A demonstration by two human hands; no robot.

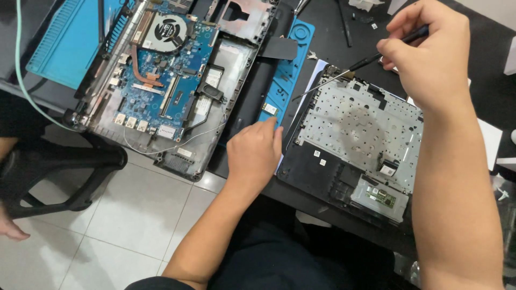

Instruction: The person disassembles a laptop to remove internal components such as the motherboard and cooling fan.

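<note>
- The fingers of the right hand (427,56) are clenched round the dark handle of a screwdriver (352,67), held at the far right of the scene; its thin shaft slants down and left, and the tip hangs over the far left corner of the keyboard cover (357,131).
- The left hand (253,153) grasps nothing: its fingers are curled loosely, their tips resting on the near end of the blue strip tray (285,80), just beside the left edge of the keyboard cover.
- The keyboard cover lies upside down on the dark table (486,91) at the right, its grey metal backing plate upward, with a small green circuit board (381,197) at its near end.
- To the left lies the opened laptop base (172,91), showing a blue motherboard (161,75) and a round fan (167,30) at the far side.
- A blue mat (67,43) lies far left, under the laptop base.
- A pale green cable (21,80) curves down the left side.
- White floor tiles (123,231) show at near left.
</note>
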